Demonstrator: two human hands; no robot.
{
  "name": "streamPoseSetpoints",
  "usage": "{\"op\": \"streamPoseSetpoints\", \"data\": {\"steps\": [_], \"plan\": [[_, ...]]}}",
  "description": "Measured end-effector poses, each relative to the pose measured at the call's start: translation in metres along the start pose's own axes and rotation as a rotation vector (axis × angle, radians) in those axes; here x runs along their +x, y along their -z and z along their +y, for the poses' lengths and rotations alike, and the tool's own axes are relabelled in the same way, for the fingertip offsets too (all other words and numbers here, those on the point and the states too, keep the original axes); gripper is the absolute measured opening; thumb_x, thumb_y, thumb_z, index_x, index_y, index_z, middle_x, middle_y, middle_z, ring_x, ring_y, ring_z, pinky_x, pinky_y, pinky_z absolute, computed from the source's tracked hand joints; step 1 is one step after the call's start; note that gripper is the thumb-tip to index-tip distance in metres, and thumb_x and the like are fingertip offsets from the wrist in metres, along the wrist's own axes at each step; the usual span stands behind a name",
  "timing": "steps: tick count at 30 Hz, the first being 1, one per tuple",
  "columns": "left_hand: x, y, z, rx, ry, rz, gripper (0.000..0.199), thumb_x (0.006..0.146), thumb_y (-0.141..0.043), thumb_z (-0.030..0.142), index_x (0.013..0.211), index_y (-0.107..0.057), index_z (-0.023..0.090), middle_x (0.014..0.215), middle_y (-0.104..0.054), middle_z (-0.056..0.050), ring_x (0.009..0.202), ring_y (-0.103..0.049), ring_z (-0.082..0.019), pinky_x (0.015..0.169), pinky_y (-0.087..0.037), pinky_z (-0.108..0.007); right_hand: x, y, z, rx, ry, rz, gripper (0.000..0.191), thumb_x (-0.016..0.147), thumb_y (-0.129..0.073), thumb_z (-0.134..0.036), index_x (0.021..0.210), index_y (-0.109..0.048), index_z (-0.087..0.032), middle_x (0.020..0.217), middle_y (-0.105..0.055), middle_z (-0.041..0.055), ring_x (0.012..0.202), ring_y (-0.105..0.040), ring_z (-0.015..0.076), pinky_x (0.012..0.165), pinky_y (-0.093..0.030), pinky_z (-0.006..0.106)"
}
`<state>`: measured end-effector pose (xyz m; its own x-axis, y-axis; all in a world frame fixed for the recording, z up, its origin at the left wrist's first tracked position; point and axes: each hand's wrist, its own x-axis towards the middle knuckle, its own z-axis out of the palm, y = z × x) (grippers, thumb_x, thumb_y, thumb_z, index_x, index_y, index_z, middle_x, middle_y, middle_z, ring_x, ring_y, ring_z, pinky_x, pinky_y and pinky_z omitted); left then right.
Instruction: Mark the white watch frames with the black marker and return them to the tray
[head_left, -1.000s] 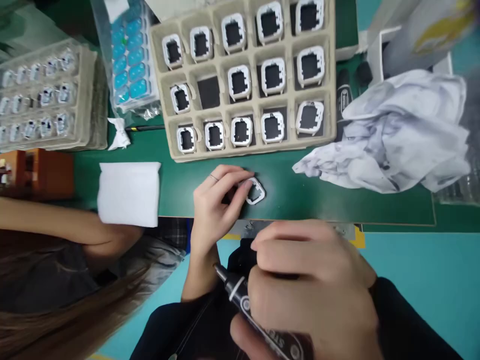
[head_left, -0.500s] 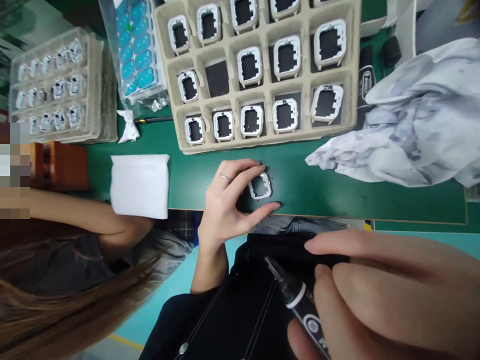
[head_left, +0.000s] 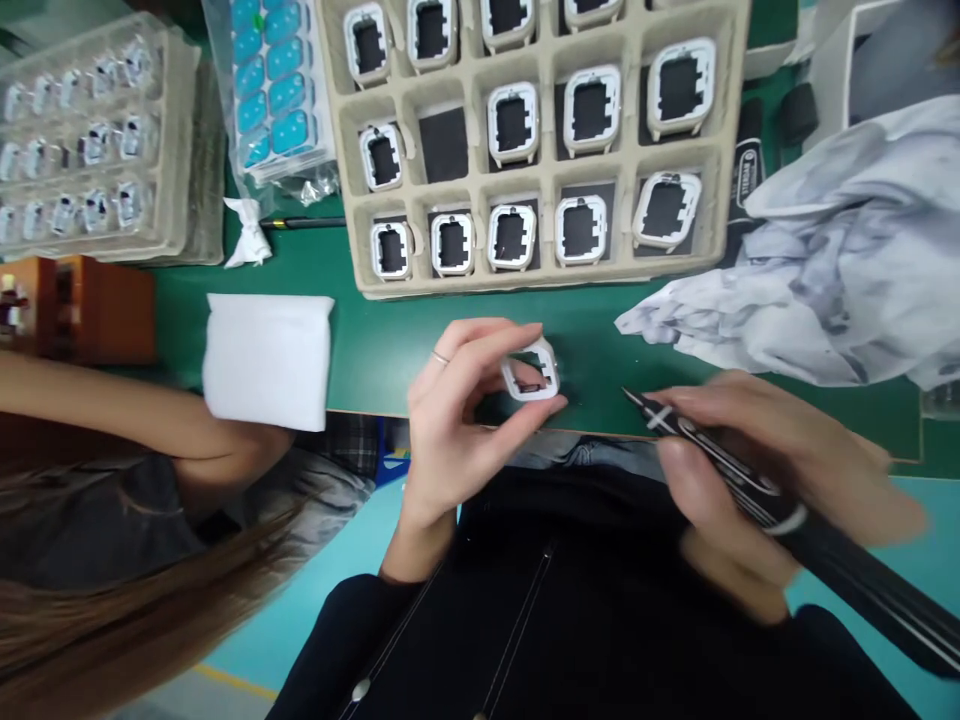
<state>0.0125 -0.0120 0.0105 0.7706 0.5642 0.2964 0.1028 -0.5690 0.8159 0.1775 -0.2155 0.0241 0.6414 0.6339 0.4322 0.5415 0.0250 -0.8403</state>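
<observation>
A green mat (head_left: 390,340) covers the bench, bearing a pulp tray (head_left: 724,150) of white frames, a crumpled cloth (head_left: 840,270) and a white pad (head_left: 266,355). The right hand (head_left: 757,480) grips a black marker (head_left: 720,460), long axis running lower right to upper left, tip toward the frame. The left hand (head_left: 457,420) pinches one small white frame (head_left: 531,370) between thumb and fingers, just above the mat's near edge.

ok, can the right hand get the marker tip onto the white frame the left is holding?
Probably yes: right hand aims the marker at the white frame, pinched by the left hand; only bare green mat lies between.
</observation>
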Motion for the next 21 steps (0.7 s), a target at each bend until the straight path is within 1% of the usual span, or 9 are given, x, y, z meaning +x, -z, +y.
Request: {"op": "streamPoseSetpoints", "data": {"steps": [2, 3, 5, 7, 10, 13, 16, 19, 21], "plan": [[-0.001, -0.011, 0.004, -0.107, 0.067, 0.023, 0.052, 0.103, -0.098, 0.036, 0.15, -0.077, 0.029, 0.144, -0.076, -0.012, 0.094, -0.083, -0.02, 0.088, -0.077, -0.037, 0.009, -0.006, 0.012, 0.128, -0.016, -0.206, 0.024, 0.1, -0.092, -0.017, 0.122, -0.086, -0.025, 0.099, -0.087, 0.005, 0.086, -0.088, 0.0247, 0.084, -0.081, 0.037], [-0.001, -0.015, 0.006, -0.138, 0.08, 0.023, 0.053, 0.102, -0.098, 0.035, 0.151, -0.077, 0.03, 0.141, -0.077, -0.011, 0.096, -0.084, -0.021, 0.089, -0.077, -0.037, 0.011, -0.011, 0.015, 0.182, -0.04, -0.207, 0.022, 0.098, -0.093, -0.015, 0.116, -0.084, -0.026, 0.093, -0.085, 0.0026, 0.085, -0.088, 0.0252, 0.092, -0.083, 0.042], [-0.001, -0.022, 0.006, -0.151, 0.093, 0.016, 0.053, 0.103, -0.098, 0.034, 0.152, -0.077, 0.03, 0.133, -0.081, -0.01, 0.099, -0.086, -0.022, 0.092, -0.078, -0.036, 0.012, -0.025, 0.015, 0.201, -0.04, -0.019, 0.023, 0.096, -0.093, -0.013, 0.109, -0.081, -0.028, 0.085, -0.079, -0.0029, 0.074, -0.083, 0.0214, 0.098, -0.084, 0.047], [0.001, -0.026, 0.006, -0.135, 0.099, 0.032, 0.051, 0.104, -0.097, 0.036, 0.15, -0.077, 0.028, 0.127, -0.083, -0.009, 0.097, -0.087, -0.021, 0.09, -0.078, -0.032, 0.01, -0.044, 0.009, 0.161, 0.026, 0.165, 0.025, 0.095, -0.092, -0.011, 0.108, -0.078, -0.027, 0.087, -0.078, -0.0042, 0.076, -0.084, 0.0204, 0.094, -0.085, 0.043], [0.002, -0.029, 0.005, -0.146, 0.105, 0.092, 0.048, 0.102, -0.099, 0.039, 0.142, -0.076, 0.025, 0.118, -0.086, -0.006, 0.092, -0.087, -0.017, 0.086, -0.077, -0.027, 0.01, -0.067, -0.002, 0.149, 0.043, 0.285, 0.022, 0.095, -0.09, -0.01, 0.102, -0.076, -0.025, 0.088, -0.077, -0.0043, 0.083, -0.088, 0.022, 0.091, -0.085, 0.037], [0.001, -0.032, 0.006, -0.164, 0.089, 0.127, 0.045, 0.101, -0.1, 0.038, 0.136, -0.075, 0.023, 0.112, -0.088, -0.004, 0.09, -0.088, -0.015, 0.085, -0.077, -0.024, 0.015, -0.076, -0.006, 0.138, 0.069, 0.285, 0.018, 0.098, -0.086, -0.01, 0.102, -0.076, -0.025, 0.089, -0.078, -0.0041, 0.087, -0.09, 0.0213, 0.094, -0.083, 0.032], [-0.002, -0.034, 0.004, -0.115, 0.067, 0.141, 0.044, 0.103, -0.098, 0.032, 0.14, -0.076, 0.024, 0.113, -0.088, -0.003, 0.094, -0.089, -0.016, 0.09, -0.078, -0.025, 0.02, -0.077, -0.004, 0.104, 0.132, 0.26, 0.019, 0.098, -0.085, -0.009, 0.102, -0.075, -0.025, 0.088, -0.079, -0.0047, 0.086, -0.09, 0.0201, 0.087, -0.081, 0.027], [-0.007, -0.034, 0.002, -0.024, 0.051, 0.14, 0.046, 0.103, -0.097, 0.031, 0.143, -0.076, 0.026, 0.119, -0.089, -0.004, 0.098, -0.09, -0.018, 0.091, -0.079, -0.028, 0.019, -0.078, -0.001, 0.057, 0.145, 0.284, 0.021, 0.098, -0.089, -0.009, 0.103, -0.074, -0.024, 0.093, -0.083, -0.0031, 0.084, -0.09, 0.0203, 0.08, -0.081, 0.027], [-0.008, -0.033, 0.001, 0.028, 0.034, 0.13, 0.048, 0.102, -0.097, 0.031, 0.145, -0.075, 0.027, 0.124, -0.089, -0.004, 0.099, -0.09, -0.019, 0.089, -0.08, -0.031, 0.016, -0.079, 0.0, 0.043, 0.127, 0.272, 0.02, 0.099, -0.09, -0.01, 0.105, -0.076, -0.023, 0.098, -0.086, -0.0005, 0.091, -0.092, 0.0229, 0.079, -0.081, 0.028]]}}
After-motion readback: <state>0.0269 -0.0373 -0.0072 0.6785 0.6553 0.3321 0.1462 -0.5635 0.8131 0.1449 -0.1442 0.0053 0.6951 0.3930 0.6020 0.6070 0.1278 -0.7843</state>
